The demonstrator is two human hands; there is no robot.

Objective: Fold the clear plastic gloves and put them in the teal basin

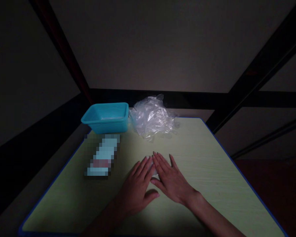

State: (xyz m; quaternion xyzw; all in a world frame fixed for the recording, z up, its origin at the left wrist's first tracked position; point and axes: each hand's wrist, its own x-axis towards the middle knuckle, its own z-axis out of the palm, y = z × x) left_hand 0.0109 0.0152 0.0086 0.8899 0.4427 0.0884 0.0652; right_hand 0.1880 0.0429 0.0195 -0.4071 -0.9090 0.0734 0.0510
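Note:
Both of my hands rest palm down near the middle of the table, their fingertips almost meeting. Under the fingers of my left hand [138, 186] and my right hand [169, 177] lies a small piece of clear plastic [155, 170], perhaps a folded bag; most of it is covered. My left fingers are stretched out with the thumb apart. On the right hand the fingers also lie flat, the thumb pointing toward the left hand. Beyond them sits a crumpled heap of clear plastic bags [153, 117].
A blue plastic basket [108, 126] stands at the table's back left corner. In front of it lies a blurred, phone-like rectangle [103, 154]. The pale wooden table [212, 171] has a blue edge, with a wall [150, 46] behind it.

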